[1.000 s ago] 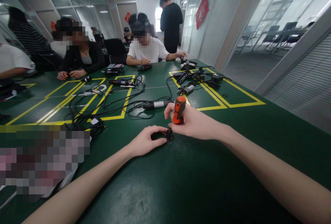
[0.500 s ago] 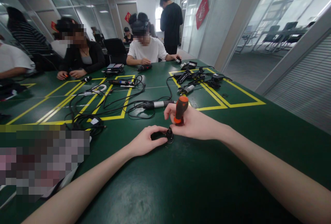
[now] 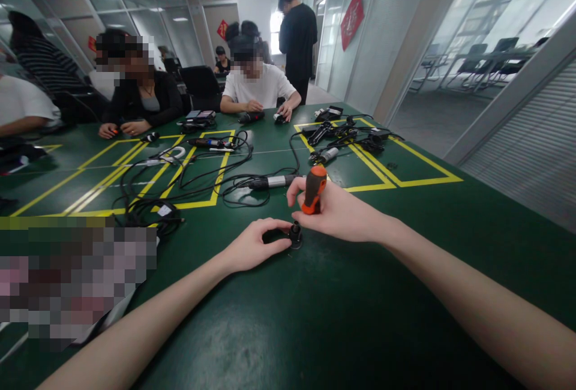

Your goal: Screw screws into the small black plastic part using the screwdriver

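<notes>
Thumb and fingers of my left hand (image 3: pixel 256 245) pinch a small black cylindrical part (image 3: pixel 295 237) that stands upright on the green table (image 3: pixel 342 318). It has a wider round base and a narrower top. Just above and to the right, my right hand (image 3: pixel 335 213) is closed round a screwdriver (image 3: pixel 315 189) with a stubby orange and dark grey handle. The handle leans slightly and points up out of the fist. I cannot make out the screwdriver's shaft or tip, and whether it touches the black part is unclear.
Beyond my hands lie a silver and black cylindrical tool (image 3: pixel 274 182) and tangled black cables (image 3: pixel 234 183). More tools and cables (image 3: pixel 342 135) sit inside yellow tape outlines (image 3: pixel 427 182). A blurred-out object (image 3: pixel 81 282) rests at the left. Across the table a person in white (image 3: pixel 265 87) handles items.
My right hand and the screwdriver have shifted very slightly, the handle turning a little. My left hand stays on the black part. The person across has drawn one hand inward with a small object.
</notes>
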`<move>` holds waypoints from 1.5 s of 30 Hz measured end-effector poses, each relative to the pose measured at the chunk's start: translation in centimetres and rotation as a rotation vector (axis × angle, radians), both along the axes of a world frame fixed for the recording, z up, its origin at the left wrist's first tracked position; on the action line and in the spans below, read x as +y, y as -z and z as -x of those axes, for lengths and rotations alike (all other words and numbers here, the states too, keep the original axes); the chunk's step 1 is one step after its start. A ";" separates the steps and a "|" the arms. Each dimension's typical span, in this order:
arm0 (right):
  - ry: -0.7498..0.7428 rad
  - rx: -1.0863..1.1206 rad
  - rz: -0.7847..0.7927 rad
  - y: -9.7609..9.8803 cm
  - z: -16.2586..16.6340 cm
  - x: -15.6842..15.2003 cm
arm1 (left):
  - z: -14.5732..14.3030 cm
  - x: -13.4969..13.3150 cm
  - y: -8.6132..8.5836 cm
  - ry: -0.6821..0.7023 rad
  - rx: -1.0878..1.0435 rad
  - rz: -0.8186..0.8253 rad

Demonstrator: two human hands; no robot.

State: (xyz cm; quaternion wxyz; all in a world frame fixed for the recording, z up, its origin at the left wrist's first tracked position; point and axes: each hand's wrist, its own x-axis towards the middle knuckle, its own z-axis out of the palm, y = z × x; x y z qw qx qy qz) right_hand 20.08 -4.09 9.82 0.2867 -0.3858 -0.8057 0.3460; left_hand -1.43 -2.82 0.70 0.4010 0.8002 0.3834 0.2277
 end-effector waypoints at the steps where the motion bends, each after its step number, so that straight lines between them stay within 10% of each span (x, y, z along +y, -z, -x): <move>1: -0.001 0.000 -0.005 0.0 0.0 0.0 | 0.0 0.0 0.0 -0.002 0.002 -0.001; 45: 0.051 0.044 0.049 0.3 0.4 -0.1 | 0.0 0.1 0.2 0.002 -0.004 0.011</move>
